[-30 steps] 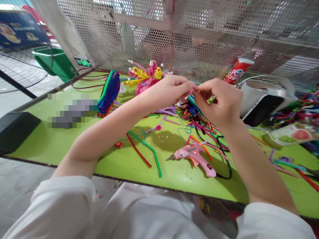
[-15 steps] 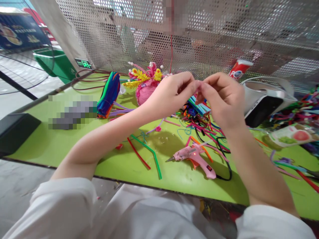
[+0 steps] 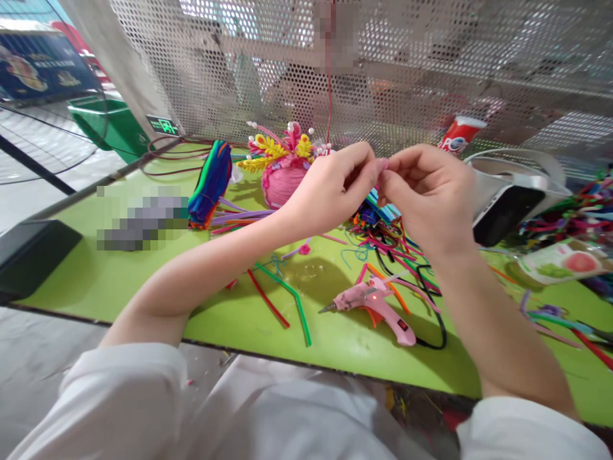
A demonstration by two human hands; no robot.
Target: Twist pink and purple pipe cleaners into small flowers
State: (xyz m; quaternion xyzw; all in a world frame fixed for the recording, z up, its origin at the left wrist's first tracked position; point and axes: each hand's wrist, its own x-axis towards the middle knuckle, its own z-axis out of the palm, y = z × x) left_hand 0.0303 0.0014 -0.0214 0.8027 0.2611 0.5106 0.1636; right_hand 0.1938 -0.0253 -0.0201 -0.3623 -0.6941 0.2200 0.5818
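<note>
My left hand (image 3: 330,188) and my right hand (image 3: 431,195) meet fingertip to fingertip above the green table (image 3: 119,275). Between them they pinch a small pink piece (image 3: 379,167), mostly hidden by my fingers. Below the hands lies a tangle of coloured pipe cleaners (image 3: 383,239). A pink glue gun (image 3: 376,301) with a black cord rests on the table in front of me. Behind my left hand stands a pink ball craft (image 3: 282,172) topped with yellow and pink flowers.
A bundle of blue, green and orange pipe cleaners (image 3: 211,182) lies at the left. A red (image 3: 268,300) and a green pipe cleaner (image 3: 292,297) lie near the front edge. A white device (image 3: 507,191), a red tube (image 3: 458,134), a snack packet (image 3: 560,262) and a perforated metal wall (image 3: 407,70) are behind.
Both hands stayed pinched together and shifted slightly; the right hand's fingers turned over the small pink piece. The view drifted a little, nothing on the table moved.
</note>
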